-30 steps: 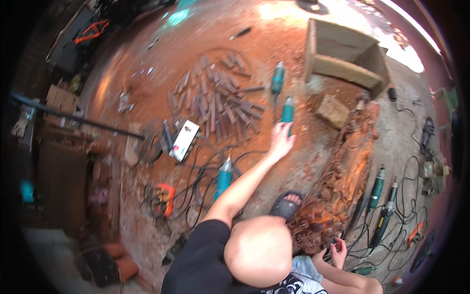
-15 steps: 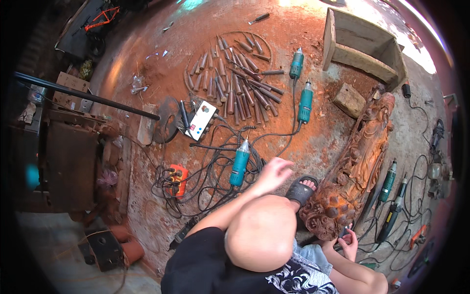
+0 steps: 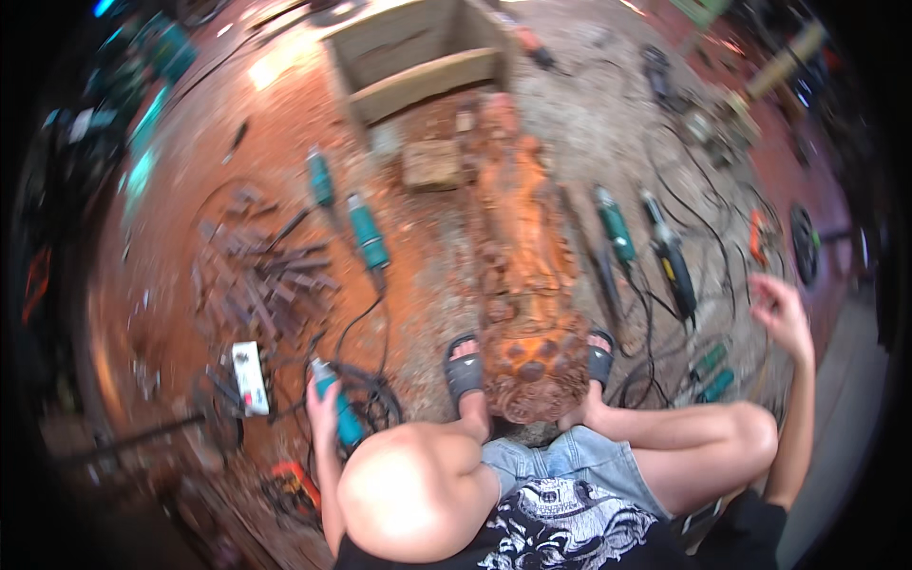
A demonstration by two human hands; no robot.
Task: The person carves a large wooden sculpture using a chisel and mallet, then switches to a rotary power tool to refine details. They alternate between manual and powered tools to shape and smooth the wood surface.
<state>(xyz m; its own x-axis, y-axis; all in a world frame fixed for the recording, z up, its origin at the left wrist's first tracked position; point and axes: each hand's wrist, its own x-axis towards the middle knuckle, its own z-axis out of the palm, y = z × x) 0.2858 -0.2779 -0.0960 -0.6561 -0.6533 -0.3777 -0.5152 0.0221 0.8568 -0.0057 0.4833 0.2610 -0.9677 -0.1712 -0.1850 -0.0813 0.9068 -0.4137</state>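
The left hand is down at the near left, against the side of a teal die grinder that lies on the floor by a tangle of black cords. Motion blur hides whether its fingers have closed around the body or only rest along it, so I cannot tell. The right hand is raised at the right with its fingers loosely parted and holding nothing, near an orange power strip.

A carved wooden sculpture lies lengthwise in the middle, its near end between two dark sandals. Left of it are two more teal grinders and a pile of slender carving chisels; a white control box sits closer in. At the right lie a green die grinder and a black power tool.

The step in hand looks to be handling the near left grinder, with the sculpture untouched by either hand. The next move, as I judge it, calls for a sure hold on the grinder's body and care with the cords
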